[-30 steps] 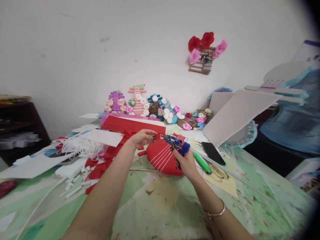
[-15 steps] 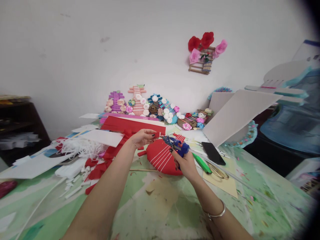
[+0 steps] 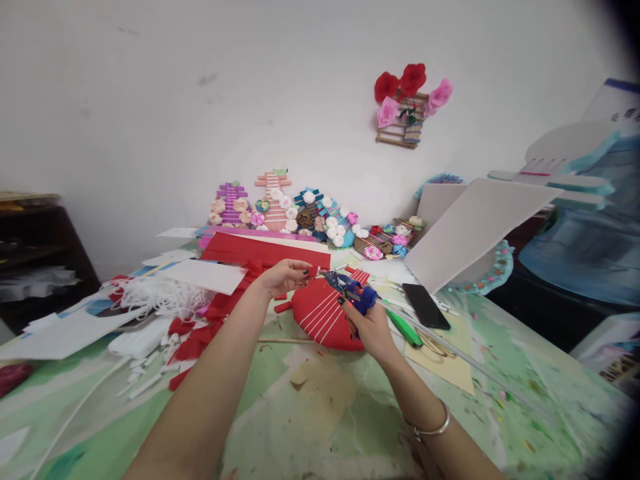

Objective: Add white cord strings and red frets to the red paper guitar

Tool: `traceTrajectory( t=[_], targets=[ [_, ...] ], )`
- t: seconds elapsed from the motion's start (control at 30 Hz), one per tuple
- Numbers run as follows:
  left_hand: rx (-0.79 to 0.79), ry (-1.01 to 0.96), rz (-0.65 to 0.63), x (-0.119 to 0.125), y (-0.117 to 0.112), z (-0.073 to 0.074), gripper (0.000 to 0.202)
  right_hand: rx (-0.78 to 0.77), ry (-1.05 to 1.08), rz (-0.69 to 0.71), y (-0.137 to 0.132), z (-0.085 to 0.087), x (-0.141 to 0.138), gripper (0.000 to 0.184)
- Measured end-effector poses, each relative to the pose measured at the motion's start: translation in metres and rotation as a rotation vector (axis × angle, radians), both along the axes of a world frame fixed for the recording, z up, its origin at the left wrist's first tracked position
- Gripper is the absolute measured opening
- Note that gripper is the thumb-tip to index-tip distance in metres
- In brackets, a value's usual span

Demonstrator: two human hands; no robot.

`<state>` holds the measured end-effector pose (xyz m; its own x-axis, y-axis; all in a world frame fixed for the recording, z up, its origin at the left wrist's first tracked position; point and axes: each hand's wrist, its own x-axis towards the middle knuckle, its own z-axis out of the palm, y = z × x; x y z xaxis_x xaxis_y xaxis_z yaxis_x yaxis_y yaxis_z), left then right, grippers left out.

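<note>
My right hand (image 3: pixel 371 325) is wrapped round a blue hot glue gun (image 3: pixel 361 296), whose nozzle points left and whose long clear glue stick trails out behind to the right. Between the fingertips of my left hand (image 3: pixel 286 277) is a small red piece (image 3: pixel 314 271), pinched close to the nozzle. Whether nozzle and piece touch, I cannot tell. Below both hands lies a red rounded body with white strings (image 3: pixel 324 317), partly covered by my right hand and the gun.
Red strips (image 3: pixel 265 252), white shredded paper (image 3: pixel 159 297) and white scraps lie left. On the right are a black phone (image 3: pixel 426 307), a green cutter (image 3: pixel 404 328), gold scissors (image 3: pixel 436 343) and a leaning white board (image 3: pixel 480 230). Flower-decorated crafts (image 3: pixel 275 203) line the wall.
Both hands keep nearly the same pose, with the glue gun nozzle still close to the red piece. The whole view has shifted very slightly.
</note>
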<state>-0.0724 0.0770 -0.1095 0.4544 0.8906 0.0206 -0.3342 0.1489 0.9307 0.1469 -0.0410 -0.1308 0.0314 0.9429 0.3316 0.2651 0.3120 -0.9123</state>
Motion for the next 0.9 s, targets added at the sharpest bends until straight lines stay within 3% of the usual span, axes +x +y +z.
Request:
traceTrajectory(
  t=[0.27, 0.53, 0.77, 0.9],
  targets=[
    [0.003, 0.017, -0.040, 0.000, -0.002, 0.001, 0.027, -0.017, 0.018, -0.017, -0.003, 0.007, -0.001, 0.040],
    [0.007, -0.011, -0.017, 0.000, 0.001, -0.002, 0.028, 0.010, -0.024, -0.010, -0.001, 0.000, 0.000, 0.038],
    [0.002, -0.002, 0.000, 0.001, -0.002, 0.001, 0.024, 0.360, -0.338, -0.067, -0.008, 0.011, 0.000, 0.018],
    [0.011, 0.015, 0.016, 0.003, -0.007, 0.006, 0.020, 0.461, -0.540, -0.099, -0.005, 0.006, 0.002, 0.009]
  ],
)
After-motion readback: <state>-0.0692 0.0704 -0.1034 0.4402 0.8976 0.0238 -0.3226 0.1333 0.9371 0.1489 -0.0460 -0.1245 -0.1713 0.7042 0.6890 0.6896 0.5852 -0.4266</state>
